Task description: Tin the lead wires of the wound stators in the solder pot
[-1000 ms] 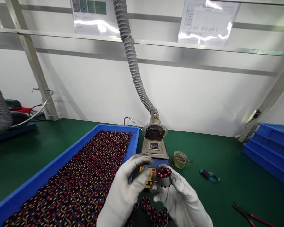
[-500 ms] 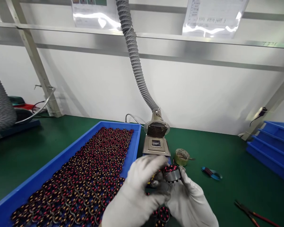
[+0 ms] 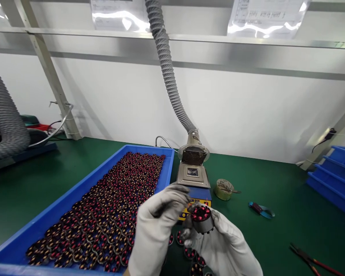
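The stator (image 3: pixel 203 225), a short gray ring with red coils, is low in the frame, just right of the middle. Its red top faces up and tips a bit toward the camera; the line through its hole is nearly upright. The right hand (image 3: pixel 225 243), in a white glove, reaches up from the bottom and holds it by the sides. The left hand (image 3: pixel 158 218), gloved too, is just left of it, fingers bent and close together; I cannot tell if they pinch anything. Behind the hands is a solder pot (image 3: pixel 193 174). A blue tray (image 3: pixel 168 168) of stators fills the lower left.
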The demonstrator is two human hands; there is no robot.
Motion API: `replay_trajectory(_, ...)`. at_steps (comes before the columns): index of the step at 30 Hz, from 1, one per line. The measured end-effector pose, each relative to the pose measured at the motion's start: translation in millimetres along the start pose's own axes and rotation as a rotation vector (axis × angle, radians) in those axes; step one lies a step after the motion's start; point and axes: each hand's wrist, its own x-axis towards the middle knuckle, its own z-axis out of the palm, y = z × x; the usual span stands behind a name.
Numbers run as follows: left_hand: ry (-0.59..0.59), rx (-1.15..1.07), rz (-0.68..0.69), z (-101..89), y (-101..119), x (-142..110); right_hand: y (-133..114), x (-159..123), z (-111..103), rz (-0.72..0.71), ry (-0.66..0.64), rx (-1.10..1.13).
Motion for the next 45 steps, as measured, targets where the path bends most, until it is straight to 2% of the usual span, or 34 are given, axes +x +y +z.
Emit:
replay_trajectory(1, 0.01, -0.004, -0.052, -1.2, 2.0, 0.7, -0.4, 0.1, -0.4, -0.004, -0.004, -0.003)
replay_trajectory(2, -0.029, 0.01, -0.091, -1.6, 4.2, 1.9, -0.6, 0.6, -1.1, -0.015, -0.007, -0.006)
replay_trajectory(5, -0.261, 0.043, -0.141, 2.5, 9.2, 4.8, -0.6, 3.1, -3.3, -0.061, 0.006, -0.056)
replay_trajectory(6, -0.283, 0.043, -0.12, 4.9, 9.7, 4.7, -0.4, 3.8, -3.9, -0.067, 0.013, -0.073)
replay_trajectory(8, -0.235, 0.079, -0.029, 8.0, 9.5, 3.4, -0.2, 4.2, -4.9, -0.077, 0.016, -0.085)
replay_trajectory(10, -0.138, 0.155, 0.031, 6.0, 9.6, 2.3, -1.2, 2.9, -5.2, -0.078, 0.017, -0.08)
replay_trajectory(13, -0.005, 0.198, -0.016, -3.2, 11.9, 3.9, -5.0, 0.1, -4.4, -0.044, 0.018, -0.062)
replay_trajectory(14, -0.014, 0.218, -0.061, -5.5, 12.4, 5.0, -6.2, -0.1, -4.6, -0.036, 0.022, -0.062)
replay_trajectory(16, -0.114, 0.259, -0.12, -5.9, 12.0, 6.1, -7.1, 1.9, -7.3, -0.036, 0.039, -0.079)
replay_trajectory(17, -0.155, 0.268, -0.113, -3.8, 10.9, 5.7, -6.5, 4.1, -10.2, -0.047, 0.041, -0.096)
replay_trajectory(19, -0.134, 0.244, -0.003, 3.0, 8.1, 2.8, -2.8, 9.9, -18.0, -0.096, 0.06, -0.147)
replay_trajectory(22, -0.045, 0.213, 0.186, 11.4, 7.5, -4.2, 6.4, 16.7, -28.1, -0.28, 0.174, -0.27)
replay_trajectory(24, 0.055, 0.158, 0.168, 11.5, 10.3, -6.6, 13.0, 17.3, -30.0, -0.465, 0.313, -0.411)
replay_trajectory(26, 0.112, 0.066, 0.005, 8.7, 13.4, -5.5, 18.7, 15.4, -29.7, -0.722, 0.427, -0.622)
replay_trajectory(27, 0.085, 0.006, -0.112, 7.5, 14.2, -4.1, 21.2, 14.1, -29.9, -0.871, 0.457, -0.754)
replay_trajectory(29, -0.093, -0.12, -0.341, 8.3, 12.8, -1.4, 25.1, 12.0, -31.8, -1.167, 0.426, -1.072)
replay_trajectory(30, -0.179, -0.184, -0.422, 10.7, 10.5, -1.0, 26.7, 11.4, -33.6, -1.268, 0.388, -1.224)
replay_trajectory(31, -0.217, -0.253, -0.465, 14.5, 7.0, -1.6, 28.1, 11.3, -35.4, -1.326, 0.36, -1.353)
replay_trajectory(32, -0.202, -0.323, -0.482, 19.1, 2.8, -2.9, 29.4, 11.3, -36.9, -1.355, 0.35, -1.446)
replay_trajectory(34, -0.078, -0.451, -0.485, 27.9, -6.4, -6.8, 31.3, 12.0, -38.3, -1.381, 0.358, -1.527)
replay_trajectory(37, 0.201, -0.576, -0.479, 30.8, -14.0, -9.5, 32.3, 12.8, -36.8, -1.427, 0.404, -1.482)
replay_trajectory(39, 0.299, -0.515, -0.434, 25.0, -11.1, -6.7, 31.3, 12.8, -36.0, -1.443, 0.465, -1.404)
replay_trajectory(40, 0.281, -0.452, -0.428, 21.6, -7.7, -4.4, 30.5, 12.6, -36.3, -1.447, 0.49, -1.373)
replay_trajectory(41, 0.207, -0.389, -0.452, 18.8, -3.8, -2.1, 29.7, 12.3, -37.1, -1.457, 0.488, -1.368)
replay_trajectory(43, 0.001, -0.327, -0.545, 17.3, 3.0, 1.0, 27.9, 11.3, -39.7, -1.471, 0.443, -1.423)
replay_trajectory(44, -0.049, -0.336, -0.587, 18.8, 4.7, 1.2, 27.1, 10.8, -41.1, -1.478, 0.406, -1.466)
replay_trajectory(45, -0.046, -0.362, -0.605, 21.5, 4.8, 0.4, 26.4, 10.4, -42.4, -1.485, 0.369, -1.508)
